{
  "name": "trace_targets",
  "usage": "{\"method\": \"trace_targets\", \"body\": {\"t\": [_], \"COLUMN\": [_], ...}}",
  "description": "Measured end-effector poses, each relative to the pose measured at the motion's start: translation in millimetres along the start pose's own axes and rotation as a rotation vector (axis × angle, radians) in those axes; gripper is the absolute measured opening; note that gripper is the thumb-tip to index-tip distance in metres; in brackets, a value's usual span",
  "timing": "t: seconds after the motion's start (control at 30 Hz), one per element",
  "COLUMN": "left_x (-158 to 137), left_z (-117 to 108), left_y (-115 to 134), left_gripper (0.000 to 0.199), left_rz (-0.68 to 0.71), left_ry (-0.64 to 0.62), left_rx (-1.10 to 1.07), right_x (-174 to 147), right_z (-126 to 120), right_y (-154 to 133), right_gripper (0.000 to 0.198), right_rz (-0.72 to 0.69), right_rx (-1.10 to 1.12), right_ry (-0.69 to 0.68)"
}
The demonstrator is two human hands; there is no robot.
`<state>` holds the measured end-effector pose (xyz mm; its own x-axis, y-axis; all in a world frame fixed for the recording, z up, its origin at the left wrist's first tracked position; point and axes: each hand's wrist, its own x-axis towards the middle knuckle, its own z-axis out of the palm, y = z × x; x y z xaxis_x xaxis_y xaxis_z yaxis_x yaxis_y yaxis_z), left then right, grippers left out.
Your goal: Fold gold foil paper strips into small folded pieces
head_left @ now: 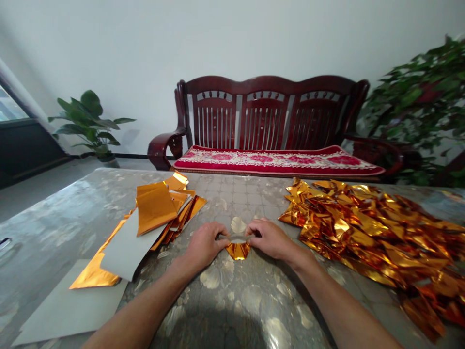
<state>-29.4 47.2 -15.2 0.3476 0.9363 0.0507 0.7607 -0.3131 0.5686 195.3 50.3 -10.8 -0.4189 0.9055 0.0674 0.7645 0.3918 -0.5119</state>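
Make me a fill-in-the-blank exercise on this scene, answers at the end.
1. The number of small foil pieces held between the left hand and right hand is ____.
2. The foil heap lies on the person's ____ side.
3. The flat sheets lie on the person's ____ side.
4. The cushion on the bench has a ____ border.

Missing words: one; right; left; red.

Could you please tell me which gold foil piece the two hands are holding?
The small folded foil, held between the left hand and right hand; the others lie in the heap to the right or the pile to the left.
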Motion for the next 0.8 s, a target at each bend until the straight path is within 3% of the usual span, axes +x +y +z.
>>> {"method": "trace_targets", "body": {"t": [0.23, 0.43, 0.8], "left_x": [-6.1, -11.8, -18.6], "left_z": [1.0, -1.6, -1.8], "left_y": [-6.7, -3.5, 1.7], "left_gripper": [0.012, 0.022, 0.023], "left_rz": [0.190, 0.337, 0.430], "left_ry": [0.040, 0.061, 0.073], "left_rx": [0.045, 0.266, 0.524], "right_x": [-8.7, -16.3, -26.6], "right_z": [6.5, 10.2, 6.8], "right_y": [2.1, 5.0, -6.1], "right_gripper": [0.015, 0.021, 0.027], "right_rz": [-0.178, -0.303, -0.361], "right_rx": [0.003, -0.030, -0.267], "right_ry": [0.122, 0.187, 0.201]}}
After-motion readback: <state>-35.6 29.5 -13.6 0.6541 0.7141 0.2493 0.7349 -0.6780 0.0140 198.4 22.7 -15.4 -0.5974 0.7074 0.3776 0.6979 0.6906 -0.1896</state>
